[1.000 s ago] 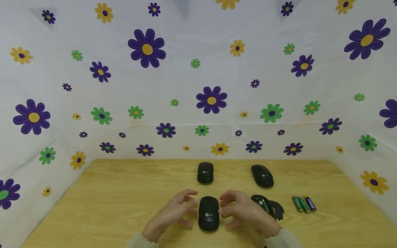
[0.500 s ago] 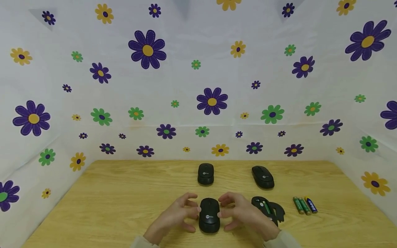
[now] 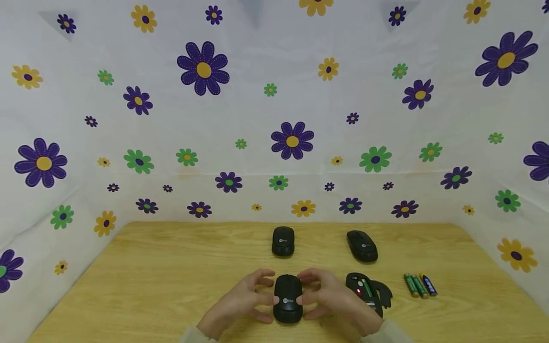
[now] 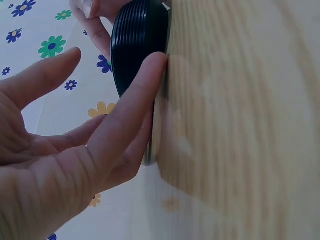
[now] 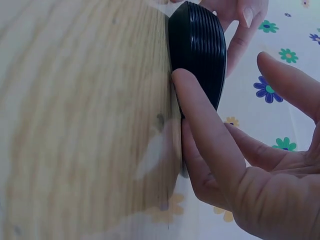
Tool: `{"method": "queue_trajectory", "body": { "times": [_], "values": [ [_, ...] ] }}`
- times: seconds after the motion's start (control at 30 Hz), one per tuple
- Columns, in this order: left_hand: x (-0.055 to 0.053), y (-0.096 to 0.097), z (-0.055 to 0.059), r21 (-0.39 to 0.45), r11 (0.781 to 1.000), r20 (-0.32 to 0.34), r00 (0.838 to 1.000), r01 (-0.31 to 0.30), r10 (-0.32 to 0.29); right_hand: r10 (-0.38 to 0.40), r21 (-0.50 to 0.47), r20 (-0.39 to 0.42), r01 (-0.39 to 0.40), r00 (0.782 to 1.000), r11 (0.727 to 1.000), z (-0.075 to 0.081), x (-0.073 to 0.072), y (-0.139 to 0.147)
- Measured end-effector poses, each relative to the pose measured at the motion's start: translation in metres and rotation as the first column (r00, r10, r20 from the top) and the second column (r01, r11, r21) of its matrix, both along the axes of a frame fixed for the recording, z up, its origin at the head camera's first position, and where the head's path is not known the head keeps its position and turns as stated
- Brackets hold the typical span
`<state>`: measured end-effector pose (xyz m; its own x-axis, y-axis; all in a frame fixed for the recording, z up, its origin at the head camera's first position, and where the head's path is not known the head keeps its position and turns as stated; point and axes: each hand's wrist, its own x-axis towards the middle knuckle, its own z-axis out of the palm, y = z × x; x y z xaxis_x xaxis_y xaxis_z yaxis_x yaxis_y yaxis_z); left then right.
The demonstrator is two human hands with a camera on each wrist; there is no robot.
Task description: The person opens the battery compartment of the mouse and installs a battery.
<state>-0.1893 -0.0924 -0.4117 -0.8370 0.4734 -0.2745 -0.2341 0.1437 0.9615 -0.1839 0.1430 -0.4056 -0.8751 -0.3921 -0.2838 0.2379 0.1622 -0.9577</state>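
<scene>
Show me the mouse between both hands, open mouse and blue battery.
Mouse (image 3: pixel 288 289), head view, on its top shell.
Open mouse (image 3: pixel 363 291), head view, on its underside.
Blue battery (image 3: pixel 429 285), head view, on its casing.

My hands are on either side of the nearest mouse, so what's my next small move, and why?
Probably bring both thumbs in against the nearest mouse: the wrist views show them apart from it, while low fingers of the left hand and right hand sit close at its sides.
</scene>
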Motion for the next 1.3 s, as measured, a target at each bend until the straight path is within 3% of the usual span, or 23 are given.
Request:
{"method": "queue_trajectory", "body": {
  "times": [0.33, 0.57, 0.83, 1.3],
  "values": [
    [0.002, 0.005, -0.001, 0.038, 0.999, 0.038, 0.999, -0.019, 0.018, 0.013, -0.024, -0.002, -0.013, 1.0, 1.0, -0.004, 0.0, -0.003],
    [0.0, 0.005, -0.002, 0.05, 0.999, -0.007, 1.0, 0.005, -0.005, 0.006, -0.054, -0.05, -0.009, 0.999, 0.999, -0.004, 0.001, -0.003],
    [0.001, 0.007, -0.003, 0.043, 0.999, -0.015, 1.0, -0.018, 0.019, -0.018, -0.072, -0.069, 0.013, 0.997, 0.997, -0.001, 0.004, -0.004],
    [0.013, 0.008, 0.012, 0.088, 0.995, -0.073, 0.996, -0.038, 0.045, -0.023, -0.064, -0.091, 0.017, 0.996, 0.998, 0.015, 0.009, 0.0]
  ]
}}
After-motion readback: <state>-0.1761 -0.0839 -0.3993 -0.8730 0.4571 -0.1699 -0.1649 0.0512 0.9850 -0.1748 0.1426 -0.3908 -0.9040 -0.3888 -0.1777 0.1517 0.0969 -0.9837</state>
